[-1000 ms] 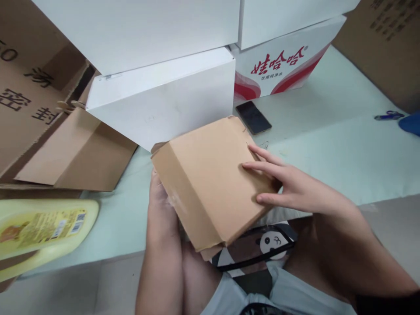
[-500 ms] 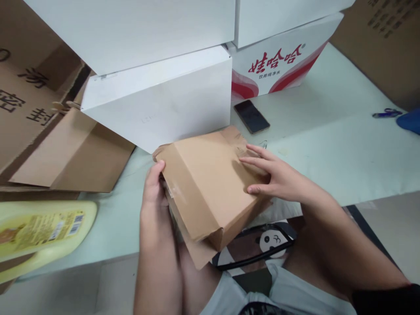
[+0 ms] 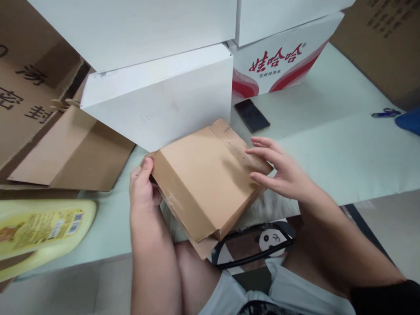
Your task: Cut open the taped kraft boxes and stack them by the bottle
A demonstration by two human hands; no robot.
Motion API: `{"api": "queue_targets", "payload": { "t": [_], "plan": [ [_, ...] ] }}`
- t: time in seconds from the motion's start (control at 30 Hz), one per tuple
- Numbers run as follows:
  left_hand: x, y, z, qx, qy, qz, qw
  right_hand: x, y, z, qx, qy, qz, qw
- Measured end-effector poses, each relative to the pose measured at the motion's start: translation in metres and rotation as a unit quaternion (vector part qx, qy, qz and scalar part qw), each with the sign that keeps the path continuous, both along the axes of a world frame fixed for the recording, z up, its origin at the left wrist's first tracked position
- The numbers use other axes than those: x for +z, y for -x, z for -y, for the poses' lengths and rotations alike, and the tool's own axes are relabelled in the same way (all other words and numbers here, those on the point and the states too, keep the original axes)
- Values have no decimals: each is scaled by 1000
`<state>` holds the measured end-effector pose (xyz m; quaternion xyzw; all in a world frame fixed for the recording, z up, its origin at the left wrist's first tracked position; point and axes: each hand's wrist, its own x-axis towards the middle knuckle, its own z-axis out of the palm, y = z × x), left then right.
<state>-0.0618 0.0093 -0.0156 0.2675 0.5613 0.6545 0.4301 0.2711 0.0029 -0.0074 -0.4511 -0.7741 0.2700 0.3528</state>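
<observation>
A brown cardboard box (image 3: 200, 170) lies tilted at the front edge of the table, with its flaps standing out on the left and right sides. My left hand (image 3: 144, 181) grips its far left corner, thumb on top and fingers hidden under the flap. Over the right flap hovers my right hand (image 3: 272, 166), fingers spread and slightly curled, with a shadow falling on the cardboard. Whether its fingertips touch the flap I cannot tell. The underside of the box is hidden.
White boxes (image 3: 157, 105) are stacked behind, beside a red-printed white carton (image 3: 275, 65). A phone (image 3: 252, 116) lies near it. On the left are large brown cartons (image 3: 39, 83) and a yellow bottle (image 3: 49, 232). A blue object (image 3: 408, 121) is at the right. A panda-patterned item (image 3: 256, 245) sits below.
The cardboard box has shifted slightly left and its right flap lies more spread out. My left hand moved left with it. My right hand has lifted a little away to the right.
</observation>
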Motion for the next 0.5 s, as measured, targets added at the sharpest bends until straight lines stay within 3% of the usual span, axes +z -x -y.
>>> {"api": "queue_targets", "payload": {
  "t": [0.1,0.17,0.37,0.5],
  "plan": [
    [0,-1,-2,41,-46,37,997,3,1,4,-108,-70,-58,990],
    [0,-5,-3,50,-84,46,994,5,3,8,-132,-91,-89,983],
    [4,-28,-5,63,-145,48,986,9,13,17,-89,-151,-90,980],
    [14,-45,1,67,-181,38,980,13,16,24,-62,-147,-65,985]
  ]
}}
